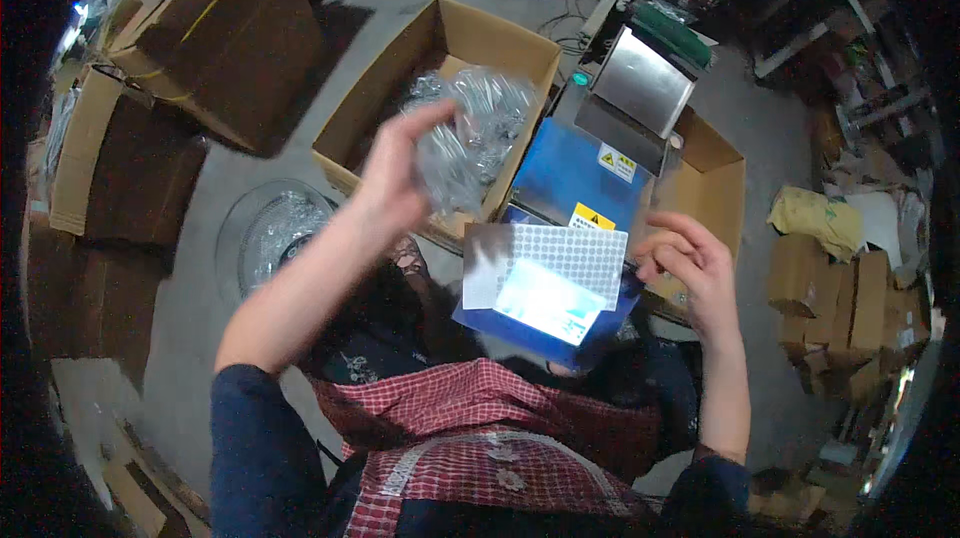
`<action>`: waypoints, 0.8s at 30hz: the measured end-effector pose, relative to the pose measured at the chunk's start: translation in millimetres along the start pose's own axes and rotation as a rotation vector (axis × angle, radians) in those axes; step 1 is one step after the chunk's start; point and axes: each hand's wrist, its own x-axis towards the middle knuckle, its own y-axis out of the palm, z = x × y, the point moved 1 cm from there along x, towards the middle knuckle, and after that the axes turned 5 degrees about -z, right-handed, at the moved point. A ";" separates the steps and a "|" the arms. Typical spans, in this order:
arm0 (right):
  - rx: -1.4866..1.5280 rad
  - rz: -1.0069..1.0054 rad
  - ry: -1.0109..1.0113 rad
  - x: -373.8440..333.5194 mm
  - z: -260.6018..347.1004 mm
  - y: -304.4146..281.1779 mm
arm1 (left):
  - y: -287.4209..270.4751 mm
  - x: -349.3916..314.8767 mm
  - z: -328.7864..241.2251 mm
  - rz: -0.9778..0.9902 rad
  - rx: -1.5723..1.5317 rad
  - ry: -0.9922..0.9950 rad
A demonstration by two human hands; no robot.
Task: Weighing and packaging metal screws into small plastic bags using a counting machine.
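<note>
A crinkled clear plastic bag (452, 163) is between the thumb and fingers of my left hand (392, 178), raised over the near side of an open cardboard box (385, 68). Several more clear plastic pieces (490, 103) lie in that box, and some blur hides where the held bag ends. My right hand (692, 266) is curled with fingers bent together beside the right edge of a blue machine (570, 173); what they hold, if anything, cannot be made out. In front of the machine lies a sheet of round grey stickers (560, 256), partly over a brightly lit white panel (545, 300).
A second open cardboard box (712, 183) stands right of the machine, below its metal plate (645, 78). At left are a round clear plastic tub (270, 228) and large cartons (230, 48). Cartons (835, 288) and a yellow bag (815, 221) sit at right; cables (575, 23) run behind.
</note>
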 end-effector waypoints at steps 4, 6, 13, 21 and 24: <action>-0.127 -0.180 0.002 -1.9 -1.4 -21.2 | -19.2 91.7 -49.2 0.057 0.130 0.126; -0.276 -0.137 -0.009 1.8 -9.6 -31.1 | -56.6 157.3 -48.0 -0.086 0.880 0.312; -0.334 -0.194 0.001 -3.1 4.4 -24.6 | -104.4 297.4 83.6 -0.060 2.148 0.132; -0.392 -0.240 0.030 4.1 -5.3 -45.9 | -118.0 324.7 54.8 -0.289 1.483 0.350; -0.289 -0.228 0.113 -3.7 -4.7 -45.3 | -89.4 293.2 13.6 0.168 0.982 0.167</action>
